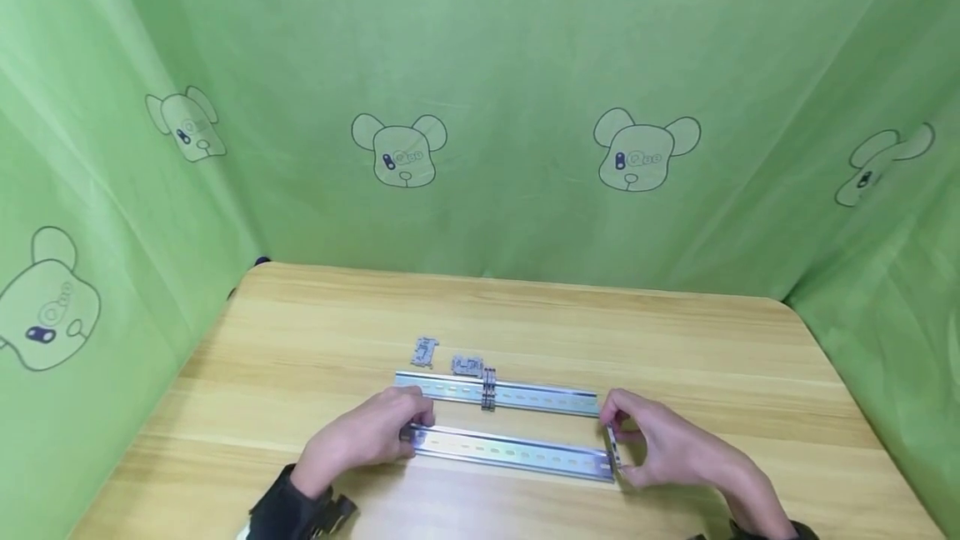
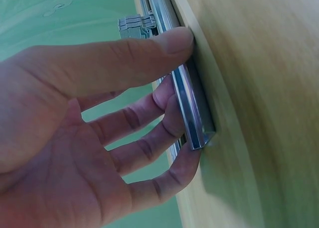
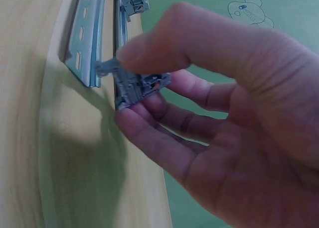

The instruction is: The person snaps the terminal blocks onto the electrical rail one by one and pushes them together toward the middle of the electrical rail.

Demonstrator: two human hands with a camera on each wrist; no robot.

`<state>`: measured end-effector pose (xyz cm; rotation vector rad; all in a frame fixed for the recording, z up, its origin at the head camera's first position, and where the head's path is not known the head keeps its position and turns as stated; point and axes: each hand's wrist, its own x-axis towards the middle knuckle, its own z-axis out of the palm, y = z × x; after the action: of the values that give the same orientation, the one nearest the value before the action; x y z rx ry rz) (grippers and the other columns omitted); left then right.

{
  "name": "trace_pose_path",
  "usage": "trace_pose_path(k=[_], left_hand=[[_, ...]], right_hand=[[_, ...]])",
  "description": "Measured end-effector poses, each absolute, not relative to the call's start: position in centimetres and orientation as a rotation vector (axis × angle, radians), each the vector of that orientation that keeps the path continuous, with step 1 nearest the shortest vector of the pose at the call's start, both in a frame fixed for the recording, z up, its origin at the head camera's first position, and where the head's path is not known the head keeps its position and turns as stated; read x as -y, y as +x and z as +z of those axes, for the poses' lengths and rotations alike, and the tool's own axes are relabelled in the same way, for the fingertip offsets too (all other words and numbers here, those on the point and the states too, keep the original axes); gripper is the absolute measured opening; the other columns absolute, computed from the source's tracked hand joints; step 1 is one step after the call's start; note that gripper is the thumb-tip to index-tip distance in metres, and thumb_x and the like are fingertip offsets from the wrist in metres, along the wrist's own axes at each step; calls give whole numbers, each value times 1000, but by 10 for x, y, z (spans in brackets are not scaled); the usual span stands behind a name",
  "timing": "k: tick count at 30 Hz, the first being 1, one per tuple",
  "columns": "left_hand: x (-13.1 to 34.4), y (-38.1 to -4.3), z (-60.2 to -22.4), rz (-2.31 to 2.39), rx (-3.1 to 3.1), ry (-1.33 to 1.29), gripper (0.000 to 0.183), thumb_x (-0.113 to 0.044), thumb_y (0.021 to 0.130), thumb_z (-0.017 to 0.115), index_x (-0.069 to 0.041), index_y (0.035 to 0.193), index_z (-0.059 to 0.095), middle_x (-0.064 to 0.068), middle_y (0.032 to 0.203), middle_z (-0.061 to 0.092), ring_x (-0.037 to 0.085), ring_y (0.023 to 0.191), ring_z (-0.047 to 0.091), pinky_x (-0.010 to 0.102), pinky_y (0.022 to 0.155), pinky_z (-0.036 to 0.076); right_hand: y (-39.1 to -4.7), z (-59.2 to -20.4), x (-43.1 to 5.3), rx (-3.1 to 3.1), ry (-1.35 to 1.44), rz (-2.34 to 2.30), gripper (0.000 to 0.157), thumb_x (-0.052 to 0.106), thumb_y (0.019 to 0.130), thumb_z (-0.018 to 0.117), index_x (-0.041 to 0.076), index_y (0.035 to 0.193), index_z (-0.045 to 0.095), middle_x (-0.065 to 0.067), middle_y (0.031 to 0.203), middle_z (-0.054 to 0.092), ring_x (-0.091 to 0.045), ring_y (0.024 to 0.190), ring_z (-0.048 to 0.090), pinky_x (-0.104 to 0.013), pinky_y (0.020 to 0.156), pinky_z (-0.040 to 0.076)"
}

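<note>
- I see the left hand [image 1: 367, 430] gripping the near rail [image 1: 502, 453] by its left end
- I see the right hand [image 1: 663, 447] pinching a grey module [image 3: 132, 91] at that rail's right end
- The far rail [image 1: 543, 397] lies just behind

Slotted rail [image 1: 513, 458] — 1 grey block [image 3: 132, 87] at right end

A rear slotted DIN rail [image 1: 540, 397] is carried by the wood-grained tabletop [image 1: 675, 332], with 2 loose grey terminal blocks [image 1: 424, 352] laid behind its left half; a front slotted DIN rail [image 1: 510, 452] is placed nearer, its full contact with the tabletop unconfirmed.
</note>
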<state>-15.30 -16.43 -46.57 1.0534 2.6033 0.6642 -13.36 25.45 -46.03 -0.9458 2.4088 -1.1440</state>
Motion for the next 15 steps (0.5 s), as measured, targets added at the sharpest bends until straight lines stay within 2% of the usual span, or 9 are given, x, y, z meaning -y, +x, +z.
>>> trace_pose_path(k=[15], left_hand=[[165,-153,-468,677,-2610,1045,31,-1,72,87,-14,93,68,-6,90,60,10,82,56,23,74,52]], right_hand=[[-126,-462,-253,-2374,-854,-1129,52,-6,66,79,6,107,50,-10,111,59,-28,110,64,-31,96,56]])
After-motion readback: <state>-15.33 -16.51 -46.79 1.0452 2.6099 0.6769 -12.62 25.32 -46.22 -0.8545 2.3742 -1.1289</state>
